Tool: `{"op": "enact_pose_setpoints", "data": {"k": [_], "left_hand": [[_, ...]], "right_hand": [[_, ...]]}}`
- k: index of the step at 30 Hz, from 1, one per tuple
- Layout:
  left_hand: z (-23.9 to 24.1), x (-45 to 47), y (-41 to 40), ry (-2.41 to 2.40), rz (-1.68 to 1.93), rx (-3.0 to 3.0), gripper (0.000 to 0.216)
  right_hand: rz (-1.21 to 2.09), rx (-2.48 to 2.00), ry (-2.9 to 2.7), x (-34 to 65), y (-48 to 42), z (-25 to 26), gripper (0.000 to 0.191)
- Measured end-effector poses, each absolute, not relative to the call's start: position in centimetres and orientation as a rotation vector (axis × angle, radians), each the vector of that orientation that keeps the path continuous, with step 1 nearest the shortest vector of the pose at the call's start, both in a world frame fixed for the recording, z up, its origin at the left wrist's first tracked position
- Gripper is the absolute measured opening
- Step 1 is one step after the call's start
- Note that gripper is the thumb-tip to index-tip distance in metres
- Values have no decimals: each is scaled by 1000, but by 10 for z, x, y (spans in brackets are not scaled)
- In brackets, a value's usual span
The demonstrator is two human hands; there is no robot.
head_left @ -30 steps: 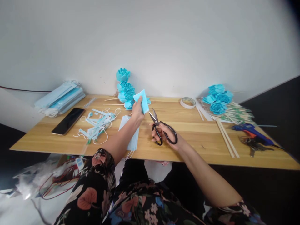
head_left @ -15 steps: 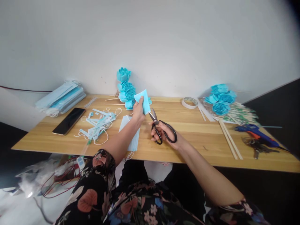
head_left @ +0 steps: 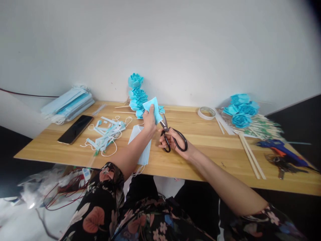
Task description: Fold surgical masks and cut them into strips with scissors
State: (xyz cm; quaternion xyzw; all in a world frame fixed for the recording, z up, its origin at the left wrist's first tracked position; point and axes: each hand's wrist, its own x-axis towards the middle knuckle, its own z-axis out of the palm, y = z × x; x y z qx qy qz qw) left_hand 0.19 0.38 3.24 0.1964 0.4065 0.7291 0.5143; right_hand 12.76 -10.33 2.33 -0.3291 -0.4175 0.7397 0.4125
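Observation:
My left hand [head_left: 149, 119] pinches a folded piece of blue face-mask fabric [head_left: 154, 106], thumb lying over its front. Black-handled scissors [head_left: 181, 140] are in my right hand [head_left: 173, 142], fingers through the loops. Their blades are parted, with the tips at the fabric's lower right edge; whether they bite into it I cannot tell. Beneath my left forearm a face mask [head_left: 144, 150] lies flat on the table, partly covered. Blue fabric flowers [head_left: 138, 98] on sticks rest just behind my left hand.
Cut strips and ear loops [head_left: 107, 134] lie left, beside a phone [head_left: 75, 129] and a stack of masks [head_left: 67, 104]. On the right of the table [head_left: 200, 150] are a tape roll [head_left: 206, 113], more blue flowers [head_left: 242, 110], wooden sticks [head_left: 252, 157], a glue gun [head_left: 283, 151] and keys [head_left: 281, 164].
The scissors have shifted slightly, their blades closer to the fabric and a little less spread. My left hand still grips the fabric. The view has turned slightly.

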Motion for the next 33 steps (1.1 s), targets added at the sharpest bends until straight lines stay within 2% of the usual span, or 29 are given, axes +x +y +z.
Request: {"op": "enact_pose_setpoints", "data": {"k": [10, 33], "left_hand": [[32, -2, 7, 1038, 1755, 448, 26], [31, 7, 1, 1016, 1737, 560, 28]], "right_hand": [[1885, -840, -1076, 128, -97, 29, 58], [1823, -669, -983, 123, -88, 17, 52]]}}
